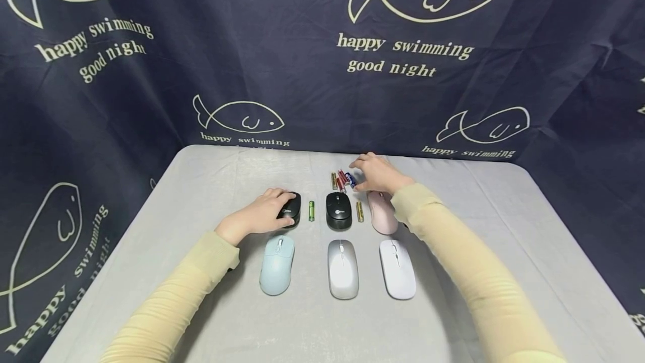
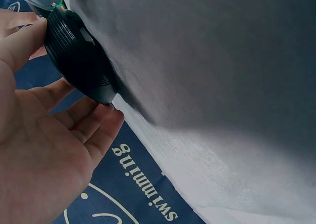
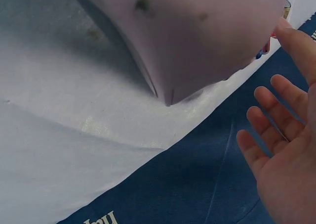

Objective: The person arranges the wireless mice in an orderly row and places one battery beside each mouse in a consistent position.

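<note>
At the left, my left hand (image 1: 263,212) grips a black computer mouse (image 1: 295,209), thumb on one side and fingers on the other. The left wrist view shows the same mouse (image 2: 79,56) held on the grey cloth. Toward the back, my right hand (image 1: 377,173) hovers over the table with its fingers spread and slightly bent. Its thumb is close to a blue battery (image 1: 350,180), which lies in a small group with red batteries (image 1: 341,185) and a gold battery (image 1: 333,180). Below the right wrist lies a pink mouse (image 1: 384,214), partly hidden by the sleeve.
A second black mouse (image 1: 339,210) stands mid-table, between a green battery (image 1: 311,211) and another gold battery (image 1: 360,211). Nearer the front lie a light blue mouse (image 1: 276,266), a silver mouse (image 1: 343,269) and a white mouse (image 1: 397,269). Dark blue curtains (image 1: 312,71) hang behind the table.
</note>
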Available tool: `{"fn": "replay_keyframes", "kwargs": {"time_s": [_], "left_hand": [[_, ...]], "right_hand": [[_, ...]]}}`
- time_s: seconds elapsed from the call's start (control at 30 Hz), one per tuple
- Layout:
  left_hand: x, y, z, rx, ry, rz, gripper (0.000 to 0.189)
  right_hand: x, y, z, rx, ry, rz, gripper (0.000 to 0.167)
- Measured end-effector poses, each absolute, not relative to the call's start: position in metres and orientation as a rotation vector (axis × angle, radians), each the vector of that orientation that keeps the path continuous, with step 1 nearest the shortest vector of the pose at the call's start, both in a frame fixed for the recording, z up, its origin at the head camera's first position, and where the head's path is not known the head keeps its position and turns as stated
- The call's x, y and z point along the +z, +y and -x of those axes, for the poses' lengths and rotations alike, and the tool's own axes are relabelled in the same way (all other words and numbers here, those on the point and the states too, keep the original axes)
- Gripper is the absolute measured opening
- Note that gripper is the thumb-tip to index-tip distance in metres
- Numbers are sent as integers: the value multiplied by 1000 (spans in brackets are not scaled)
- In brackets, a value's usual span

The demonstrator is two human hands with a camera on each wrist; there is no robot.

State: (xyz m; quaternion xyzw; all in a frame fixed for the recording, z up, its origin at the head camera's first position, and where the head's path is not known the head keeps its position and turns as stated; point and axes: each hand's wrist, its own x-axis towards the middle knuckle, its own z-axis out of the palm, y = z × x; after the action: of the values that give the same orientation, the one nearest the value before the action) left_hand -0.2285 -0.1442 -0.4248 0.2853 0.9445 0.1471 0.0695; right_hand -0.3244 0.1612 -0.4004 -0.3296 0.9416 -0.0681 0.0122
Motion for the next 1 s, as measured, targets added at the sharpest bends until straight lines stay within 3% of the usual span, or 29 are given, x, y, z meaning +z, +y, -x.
{"fn": "replay_keyframes", "kwargs": {"time_s": [1.0], "left_hand": [[-420, -144, 225, 439, 2852, -890, 62]], "right_hand": [[-416, 150, 335, -166, 2904, 1078, 56]]}}
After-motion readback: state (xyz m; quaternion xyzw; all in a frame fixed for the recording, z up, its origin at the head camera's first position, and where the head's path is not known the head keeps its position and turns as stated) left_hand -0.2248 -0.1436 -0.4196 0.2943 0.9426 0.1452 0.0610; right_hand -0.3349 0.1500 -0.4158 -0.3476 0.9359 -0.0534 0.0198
